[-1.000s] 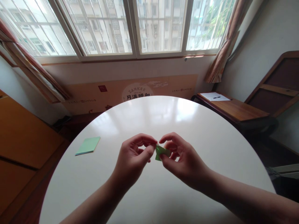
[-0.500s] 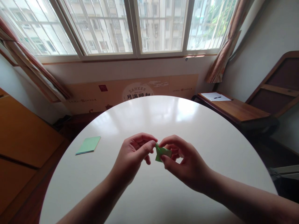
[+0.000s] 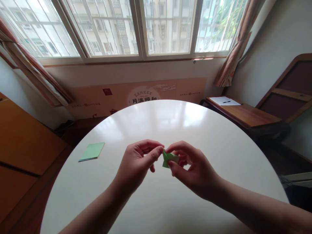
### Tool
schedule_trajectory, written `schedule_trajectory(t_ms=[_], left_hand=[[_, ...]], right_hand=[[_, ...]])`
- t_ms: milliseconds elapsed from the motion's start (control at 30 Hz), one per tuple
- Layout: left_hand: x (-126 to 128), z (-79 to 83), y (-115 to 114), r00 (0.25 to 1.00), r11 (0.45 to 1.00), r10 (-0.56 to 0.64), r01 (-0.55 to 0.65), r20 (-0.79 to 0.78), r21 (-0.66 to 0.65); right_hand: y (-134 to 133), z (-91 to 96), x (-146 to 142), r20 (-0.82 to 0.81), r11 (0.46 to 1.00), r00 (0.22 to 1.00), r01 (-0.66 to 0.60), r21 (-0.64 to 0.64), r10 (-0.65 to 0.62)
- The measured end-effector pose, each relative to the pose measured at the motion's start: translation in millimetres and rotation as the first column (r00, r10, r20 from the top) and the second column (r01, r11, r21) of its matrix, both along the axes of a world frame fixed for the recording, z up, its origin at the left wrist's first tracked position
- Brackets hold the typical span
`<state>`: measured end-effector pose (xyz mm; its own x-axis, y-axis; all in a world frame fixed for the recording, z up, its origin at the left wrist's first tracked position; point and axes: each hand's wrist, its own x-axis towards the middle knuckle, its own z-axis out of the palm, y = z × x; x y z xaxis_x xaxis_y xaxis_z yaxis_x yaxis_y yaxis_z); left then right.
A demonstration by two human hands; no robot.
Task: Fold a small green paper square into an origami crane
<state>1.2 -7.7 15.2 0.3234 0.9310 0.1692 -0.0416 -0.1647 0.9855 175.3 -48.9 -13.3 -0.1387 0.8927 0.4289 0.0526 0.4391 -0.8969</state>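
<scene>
A small folded piece of green paper (image 3: 168,158) hangs just above the round white table (image 3: 219,143), held between both hands. My left hand (image 3: 138,165) pinches its left edge with thumb and forefinger, the other fingers curled. My right hand (image 3: 192,170) pinches its right side between thumb and forefinger. Most of the paper is hidden by my fingertips.
A stack of green paper sheets (image 3: 92,151) lies on the table at the left. Beyond the table stand a window wall with a printed cardboard panel (image 3: 143,94) and, at the right, a wooden side desk (image 3: 243,113) carrying a sheet and a pen.
Both hands have sunk slightly and stayed together on the green paper. My left fingers have shifted their pinch a little on its left edge.
</scene>
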Motion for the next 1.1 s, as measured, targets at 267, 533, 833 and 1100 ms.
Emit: schedule_trajectory(t_ms=[267, 533, 833, 1100], left_hand=[[2.0, 0.2, -1.4, 0.999, 0.998, 0.048, -0.048, -0.011, 0.037], [3.5, 1.6, -4.5, 0.995, 0.993, 0.094, -0.091, -0.026, 0.074], [-0.1, 3.1, -2.8, 0.988, 0.980, 0.154, -0.156, 0.028, 0.121], [-1.5, 6.6, -5.2, 0.988, 0.989, 0.060, -0.041, -0.141, 0.139]], right_hand=[[0.4, 0.3, 0.4, -0.006, 1.000, 1.000, -0.004, -0.013, 0.004], [0.0, 0.9, -0.2, -0.028, 1.000, 1.000, -0.006, -0.020, 0.005], [0.5, 1.1, 0.0, -0.036, 0.999, 0.999, -0.005, -0.033, 0.004], [-0.1, 1.8, -1.2, -0.046, 1.000, 0.999, -0.005, -0.022, 0.004]])
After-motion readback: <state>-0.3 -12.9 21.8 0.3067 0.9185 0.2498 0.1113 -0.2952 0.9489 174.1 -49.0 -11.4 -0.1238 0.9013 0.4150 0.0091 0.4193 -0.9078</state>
